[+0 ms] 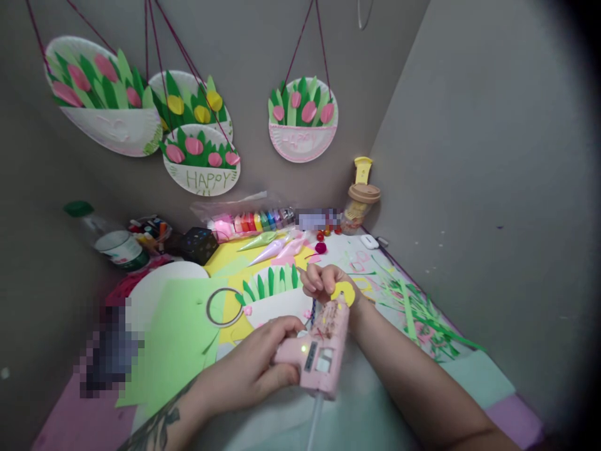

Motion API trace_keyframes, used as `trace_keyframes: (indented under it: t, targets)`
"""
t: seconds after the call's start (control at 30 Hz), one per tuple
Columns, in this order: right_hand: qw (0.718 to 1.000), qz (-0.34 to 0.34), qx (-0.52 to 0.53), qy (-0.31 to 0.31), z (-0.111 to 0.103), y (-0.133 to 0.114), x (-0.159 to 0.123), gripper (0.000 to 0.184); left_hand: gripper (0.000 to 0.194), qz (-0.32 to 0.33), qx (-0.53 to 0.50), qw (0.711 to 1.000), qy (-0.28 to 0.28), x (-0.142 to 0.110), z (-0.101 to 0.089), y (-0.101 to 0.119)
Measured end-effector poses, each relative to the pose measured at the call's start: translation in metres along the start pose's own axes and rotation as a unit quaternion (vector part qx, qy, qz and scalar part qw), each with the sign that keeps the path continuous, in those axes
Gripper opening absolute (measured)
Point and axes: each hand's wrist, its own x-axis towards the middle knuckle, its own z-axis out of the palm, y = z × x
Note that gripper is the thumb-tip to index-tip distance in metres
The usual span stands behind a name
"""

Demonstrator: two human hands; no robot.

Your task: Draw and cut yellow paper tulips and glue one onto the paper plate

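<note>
My left hand [263,357] is closed around the handle of a pink hot glue gun [323,351], with a clear glue stick [315,423] sticking out of its rear. A small light glows on the gun's side. My right hand [326,282] has curled fingers and holds a small rounded yellow paper piece [346,294] at the gun's nozzle; the thumb is mostly hidden. Just beyond my hands lies a half paper plate [277,307] with green paper leaves [271,283] along its top and small pink flowers at its sides.
A tape ring [210,307] lies beside green paper sheets [173,338]. Green and pink scraps [422,313] cover the right side. Behind are piping bags [270,249], paint pots [256,222], a black box [200,244], a bottle [113,241] and a lidded cup [359,207]. Plate baskets [303,141] hang on the wall.
</note>
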Motion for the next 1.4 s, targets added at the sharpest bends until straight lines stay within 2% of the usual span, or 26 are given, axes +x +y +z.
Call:
trace_keyframes:
  t: [0.37,0.67,0.93,1.17,1.4]
  targets:
    - [1.0,0.017,-0.016,0.0,-0.0025,0.001,0.0011,0.038,0.037,0.004,0.0,1.0,-0.007,0.0,0.0008,-0.0007]
    - [1.0,0.021,-0.011,0.012,-0.0034,0.0018,0.0001,0.036,0.037,0.001,-0.001,1.0,-0.013,0.0006,0.0002,-0.0011]
    - [1.0,0.014,-0.005,-0.003,-0.0029,0.0014,-0.0003,0.033,0.035,0.0,0.003,1.0,-0.016,0.0007,0.0001,-0.0016]
    - [0.999,0.036,-0.005,0.022,0.0028,-0.0011,-0.0006,0.037,0.036,0.006,0.011,1.0,-0.011,0.0003,0.0002,-0.0041]
    - [0.999,0.026,0.0,0.042,0.0001,-0.0009,-0.0012,0.036,0.035,0.004,0.023,1.0,-0.009,0.0001,0.0003,-0.0047]
